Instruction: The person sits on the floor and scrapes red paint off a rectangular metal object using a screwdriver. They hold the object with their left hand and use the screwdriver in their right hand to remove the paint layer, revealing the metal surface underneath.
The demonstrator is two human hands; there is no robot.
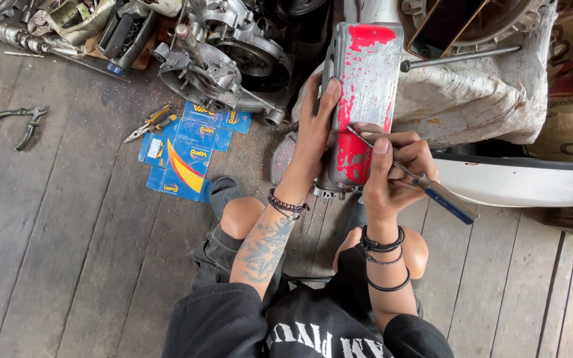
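A long grey metal casing [366, 79] with patches of red paint stands on end in front of my knees. My left hand [314, 132] grips its left side, fingers wrapped over the edge. My right hand [392, 169] is shut on a thin screwdriver with a blue handle [442, 199]. Its metal tip rests on the red paint at the casing's right side. Dark bracelets sit on both wrists.
An engine block [223, 59] lies at the top centre. Flattened blue cardboard boxes [184, 156] and yellow-handled pliers [150, 122] lie on the wooden floor. Dark pliers [21, 122] lie at the left. A white curved panel [518, 179] and a cloth-covered part [485, 86] are at the right.
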